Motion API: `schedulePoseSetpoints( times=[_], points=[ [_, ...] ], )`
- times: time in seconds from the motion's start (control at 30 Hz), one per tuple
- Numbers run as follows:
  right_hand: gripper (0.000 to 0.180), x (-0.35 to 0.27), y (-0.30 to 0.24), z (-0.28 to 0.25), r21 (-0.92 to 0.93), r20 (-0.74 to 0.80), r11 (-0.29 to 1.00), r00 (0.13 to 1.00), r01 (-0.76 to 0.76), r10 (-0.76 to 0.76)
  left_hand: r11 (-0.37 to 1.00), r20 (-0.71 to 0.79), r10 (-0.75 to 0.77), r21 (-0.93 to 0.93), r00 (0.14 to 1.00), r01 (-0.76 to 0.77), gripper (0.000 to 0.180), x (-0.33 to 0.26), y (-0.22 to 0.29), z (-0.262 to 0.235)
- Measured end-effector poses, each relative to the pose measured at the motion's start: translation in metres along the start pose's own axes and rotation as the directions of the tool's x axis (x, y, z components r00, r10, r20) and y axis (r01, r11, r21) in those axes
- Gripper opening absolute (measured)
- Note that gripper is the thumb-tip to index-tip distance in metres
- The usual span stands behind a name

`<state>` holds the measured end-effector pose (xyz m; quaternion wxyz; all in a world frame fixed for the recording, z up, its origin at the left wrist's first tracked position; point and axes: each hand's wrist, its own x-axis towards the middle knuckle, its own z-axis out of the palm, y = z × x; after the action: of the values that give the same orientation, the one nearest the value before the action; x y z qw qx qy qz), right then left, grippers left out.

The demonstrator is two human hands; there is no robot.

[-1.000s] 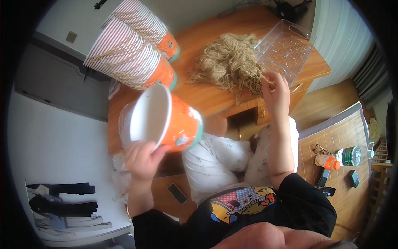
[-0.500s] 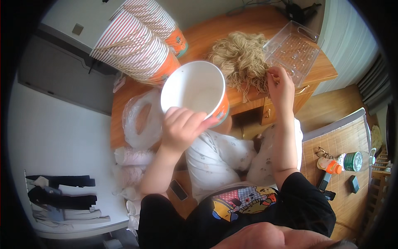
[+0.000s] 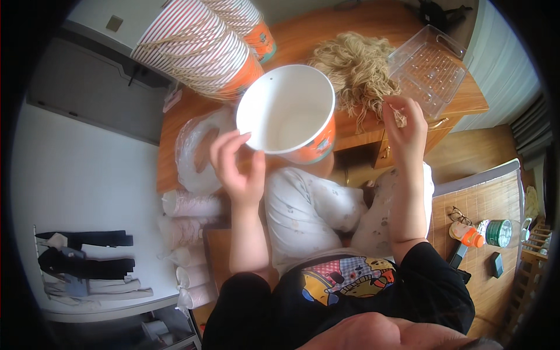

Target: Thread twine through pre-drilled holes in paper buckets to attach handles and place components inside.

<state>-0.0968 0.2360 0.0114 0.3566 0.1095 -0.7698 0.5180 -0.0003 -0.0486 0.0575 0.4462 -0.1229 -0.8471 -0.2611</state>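
A white-lined paper bucket [image 3: 289, 108] with an orange printed outside stands mouth up near the desk's front edge, tilted toward me. At its near left rim is my left hand [image 3: 239, 166], thumb and fingers spread apart, the fingertips by the rim without gripping it. My right hand [image 3: 408, 128] is pinched closed at the near right edge of a heap of tan twine [image 3: 353, 67]. Tan strands show at its fingertips. Where the pinched strand ends is hard to make out.
Tall stacks of striped buckets [image 3: 198, 49] with cords stand at the back left. A clear plastic tray [image 3: 431, 70] sits right of the twine. A crumpled plastic bag [image 3: 195, 154] lies left, above wrapped sleeves of cups [image 3: 189, 204]. Bottles [image 3: 497, 233] and glasses [image 3: 459, 216] are at right.
My left hand has let go of the bucket's rim and moved left, its fingers spreading. The right hand stays by the twine, still pinched. The whole view has shifted slightly.
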Motion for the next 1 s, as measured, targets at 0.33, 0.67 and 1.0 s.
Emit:
schedulePoseSetpoints(
  times=[0.33,0.67,1.0],
  points=[
    [0.015,0.011,0.022,0.010,-0.061,-0.048,0.969,0.970,-0.241,0.238,1.000,0.056,0.016,-0.006,0.998,-0.015,0.123,-0.032,0.006,0.026],
    [0.014,0.022,0.026,0.013,-0.145,-0.025,0.987,0.997,-0.072,0.069,0.963,0.096,-0.136,-0.221,0.986,0.155,0.127,-0.031,-0.002,0.049],
    [0.012,0.011,0.006,-0.021,0.176,-0.241,0.980,0.969,0.092,-0.047,0.991,0.102,-0.067,-0.108,0.993,0.078,0.119,-0.012,-0.006,0.056]
  ],
)
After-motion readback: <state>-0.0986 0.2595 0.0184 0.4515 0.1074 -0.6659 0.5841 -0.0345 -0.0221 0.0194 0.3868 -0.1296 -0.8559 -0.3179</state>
